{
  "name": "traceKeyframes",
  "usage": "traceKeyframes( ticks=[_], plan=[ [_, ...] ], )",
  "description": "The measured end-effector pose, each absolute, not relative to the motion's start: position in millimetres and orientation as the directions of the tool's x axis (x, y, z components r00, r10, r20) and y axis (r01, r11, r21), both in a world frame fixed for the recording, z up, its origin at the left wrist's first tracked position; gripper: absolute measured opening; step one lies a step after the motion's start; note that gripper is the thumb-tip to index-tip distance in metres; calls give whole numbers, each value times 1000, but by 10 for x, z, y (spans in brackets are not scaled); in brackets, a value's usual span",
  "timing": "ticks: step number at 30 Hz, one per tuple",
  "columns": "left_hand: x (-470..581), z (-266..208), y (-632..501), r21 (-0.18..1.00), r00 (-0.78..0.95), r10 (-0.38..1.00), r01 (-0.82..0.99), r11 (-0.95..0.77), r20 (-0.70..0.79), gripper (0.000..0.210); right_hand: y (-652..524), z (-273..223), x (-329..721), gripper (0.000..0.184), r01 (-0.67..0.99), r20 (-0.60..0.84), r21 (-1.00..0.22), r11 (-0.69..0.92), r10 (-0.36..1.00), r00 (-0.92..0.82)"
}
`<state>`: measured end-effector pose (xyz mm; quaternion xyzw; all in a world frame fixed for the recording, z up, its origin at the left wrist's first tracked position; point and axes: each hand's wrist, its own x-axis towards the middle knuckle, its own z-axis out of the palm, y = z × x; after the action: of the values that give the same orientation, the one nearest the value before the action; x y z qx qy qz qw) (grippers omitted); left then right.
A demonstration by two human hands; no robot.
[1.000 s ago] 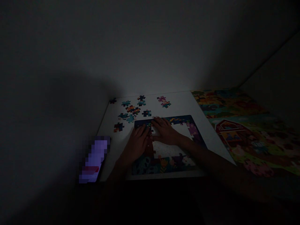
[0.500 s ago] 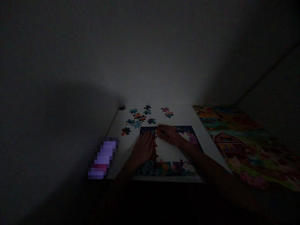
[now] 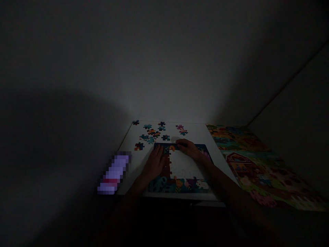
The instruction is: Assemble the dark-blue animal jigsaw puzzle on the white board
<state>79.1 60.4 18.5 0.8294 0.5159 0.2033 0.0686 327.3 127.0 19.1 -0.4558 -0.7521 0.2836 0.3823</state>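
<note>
The far edge of the part-assembled jigsaw puzzle (image 3: 167, 168) on the white tabletop (image 3: 133, 166) is apparently being aligned, the left hand (image 3: 155, 162) laid flat and ungripping on its left side, the right hand (image 3: 188, 148) curled, its hold untellable, and steady bracing seems called for next.

The left hand (image 3: 153, 164) lies palm down and flat, fingers extended towards 1 o'clock, its forearm (image 3: 136, 188) trailing back towards 7. Apart from it, at about 2 o'clock, the right hand (image 3: 189, 149) is arched with curled fingers aimed near 10 o'clock, its dim forearm (image 3: 226, 180) slanting away towards 4.
</note>
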Motion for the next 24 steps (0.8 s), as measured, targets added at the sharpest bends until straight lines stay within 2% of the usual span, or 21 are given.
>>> traceKeyframes(
  ticks=[3, 6, 10, 14, 18, 21, 24],
  plan=[
    [619, 151, 458, 398, 309, 891, 810, -430, 333, 50, 1266, 204, 3303, 46, 435, 267, -821, 370, 922, -279],
    [456, 88, 207, 335, 370, 873, 817, -469, 319, 51, 1240, 212, 3318, 43, 409, 259, -837, 365, 921, -293],
    [392, 49, -22, 230, 434, 859, 837, -496, 271, 65, 1217, 195, 3322, 40, 415, 277, -822, 390, 911, -306],
    [433, 101, -36, 206, 439, 863, 847, -491, 250, 68, 1222, 191, 3305, 37, 478, 296, -757, 447, 885, -359],
    [435, 173, -19, 227, 492, 836, 809, -542, 245, 68, 1230, 225, 3289, 33, 556, 293, -631, 541, 830, -475],
    [418, 202, -41, 253, 507, 813, 778, -575, 286, 60, 1236, 230, 3299, 35, 577, 288, -574, 581, 803, -521],
    [409, 207, -84, 278, 519, 753, 715, -642, 404, 39, 1241, 213, 3314, 39, 590, 292, -563, 579, 807, -514]
  ],
)
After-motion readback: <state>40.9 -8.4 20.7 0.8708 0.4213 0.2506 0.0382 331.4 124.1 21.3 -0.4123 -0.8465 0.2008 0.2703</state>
